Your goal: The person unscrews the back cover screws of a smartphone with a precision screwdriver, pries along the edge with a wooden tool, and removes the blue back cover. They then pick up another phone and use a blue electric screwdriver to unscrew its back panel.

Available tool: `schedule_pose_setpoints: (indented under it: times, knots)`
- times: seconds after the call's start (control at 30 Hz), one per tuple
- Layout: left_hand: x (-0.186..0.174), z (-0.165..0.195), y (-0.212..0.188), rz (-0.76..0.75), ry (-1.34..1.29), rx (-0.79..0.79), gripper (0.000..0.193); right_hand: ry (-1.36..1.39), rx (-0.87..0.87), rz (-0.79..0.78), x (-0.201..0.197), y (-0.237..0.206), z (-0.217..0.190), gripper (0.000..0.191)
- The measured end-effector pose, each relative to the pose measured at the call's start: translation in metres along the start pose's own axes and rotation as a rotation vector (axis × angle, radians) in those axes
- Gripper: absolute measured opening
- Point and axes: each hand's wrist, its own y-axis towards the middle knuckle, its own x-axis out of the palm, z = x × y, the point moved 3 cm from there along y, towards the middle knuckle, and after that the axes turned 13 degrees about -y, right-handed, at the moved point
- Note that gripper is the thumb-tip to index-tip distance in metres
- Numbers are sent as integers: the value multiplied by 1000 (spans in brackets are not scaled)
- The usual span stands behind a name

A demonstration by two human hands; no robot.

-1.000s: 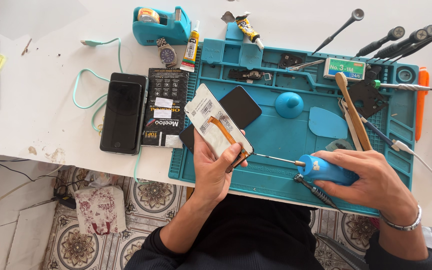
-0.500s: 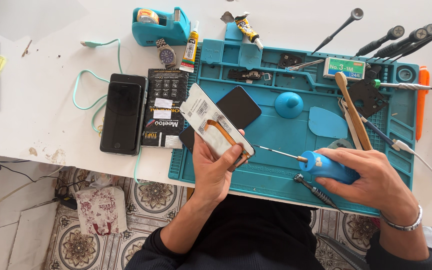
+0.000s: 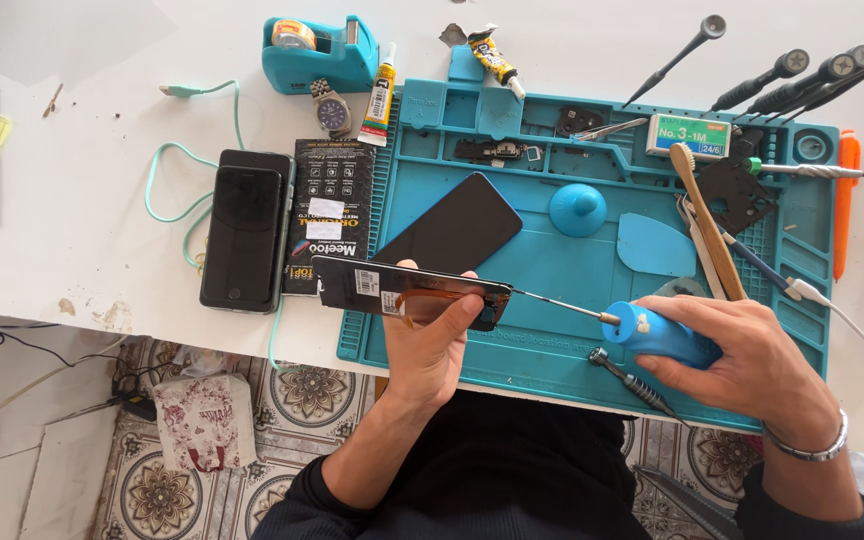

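Observation:
My left hand (image 3: 430,345) grips an opened phone body (image 3: 407,291), held almost flat and seen from its dark side, with an orange flex strip under my thumb. My right hand (image 3: 752,365) holds a blue electric screwdriver (image 3: 674,338); its thin bit (image 3: 557,305) touches the phone's right end. Both are over a teal repair mat (image 3: 552,350). A dark phone screen (image 3: 447,233) lies on the mat just behind the held phone.
A black phone (image 3: 245,230) and a black flat package (image 3: 327,215) lie left of the mat, with a teal cable (image 3: 167,190). A blue suction cup (image 3: 578,209), picks, screwdrivers (image 3: 782,70), a tape dispenser (image 3: 317,50), wristwatch (image 3: 332,112) and glue tubes sit behind.
My left hand has tipped the phone from its pale inner face towards me to nearly flat and edge-on. The screwdriver tip has stayed at its right end.

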Motion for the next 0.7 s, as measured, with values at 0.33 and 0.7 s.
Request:
schedule_pose_setpoints:
  times: [0.33,0.7]
  knots:
    - [5,1,0,-36,-60,-3,33,6,9,-13,-3,3,-7,47]
    - [2,-1,0,-69,-109,-5,34,2,25,-18,0,2,-1,48]
